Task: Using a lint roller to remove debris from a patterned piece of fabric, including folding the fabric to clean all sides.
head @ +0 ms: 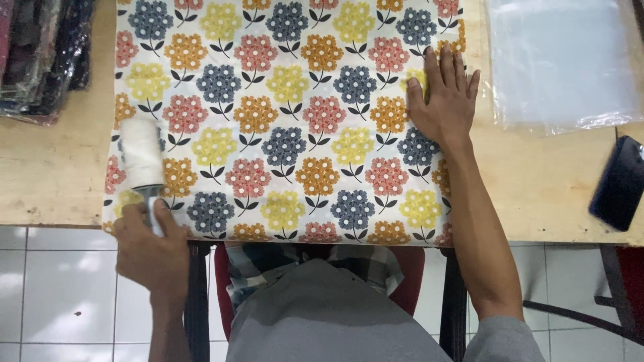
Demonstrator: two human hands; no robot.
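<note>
A flower-patterned cloth (pixel 288 121) lies flat on a wooden table (pixel 537 181), reaching the near edge. My left hand (pixel 149 249) grips the handle of a white lint roller (pixel 141 154), whose roll rests on the cloth's left side. My right hand (pixel 443 100) lies flat with fingers spread on the cloth's right edge, pressing it down.
Clear plastic bags (pixel 560 60) lie at the back right of the table. A dark phone (pixel 618 182) rests near the right edge. A stack of packed dark cloth (pixel 40 53) sits at the back left. White floor tiles (pixel 60 288) show below the table.
</note>
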